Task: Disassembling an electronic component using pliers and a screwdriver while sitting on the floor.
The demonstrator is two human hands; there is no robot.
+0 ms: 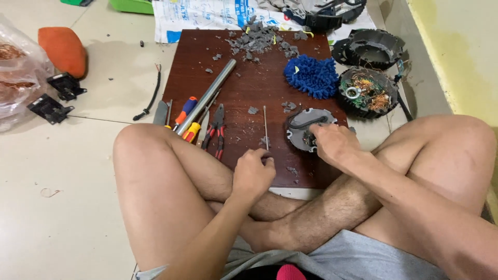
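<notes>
I see my left hand (252, 173) curled nearly shut, knuckles down on the near part of the dark wooden board (244, 88), its fingertips at the lower end of a thin metal rod (265, 127); whether it actually pinches the rod I cannot tell. My right hand (332, 143) is closed over the near edge of a round grey motor cover (306, 127), which lies flat on the board's right side, near its front corner.

To the left of the left hand lie red-handled pliers (216, 129), orange-handled screwdrivers (188, 120) and a long steel tube (206, 97), leaving a bare strip of board between them and the rod. Grey plastic fragments (259, 39) pile at the far edge. A blue mop pad (311, 77) and a black wheel with copper windings (367, 92) sit just beyond the cover, the wheel off the board's right edge.

My crossed legs hide the board's near edge, and my right fingers cover what lies under them.
</notes>
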